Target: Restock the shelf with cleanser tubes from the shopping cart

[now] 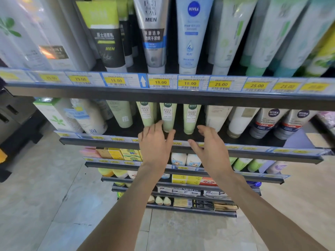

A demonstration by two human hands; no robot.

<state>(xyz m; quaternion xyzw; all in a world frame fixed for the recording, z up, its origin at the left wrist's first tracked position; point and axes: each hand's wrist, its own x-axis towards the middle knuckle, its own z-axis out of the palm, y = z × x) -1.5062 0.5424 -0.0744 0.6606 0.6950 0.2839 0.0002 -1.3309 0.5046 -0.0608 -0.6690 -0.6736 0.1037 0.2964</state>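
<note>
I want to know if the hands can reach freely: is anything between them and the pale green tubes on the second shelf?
Nothing visible does. The left hand and right hand hover open before the pale green tubes.

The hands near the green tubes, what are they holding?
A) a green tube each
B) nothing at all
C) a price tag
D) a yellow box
B: the left hand and the right hand both have spread, relaxed fingers with nothing in them, reaching toward the pale green tubes that stand on the shelf.
</note>
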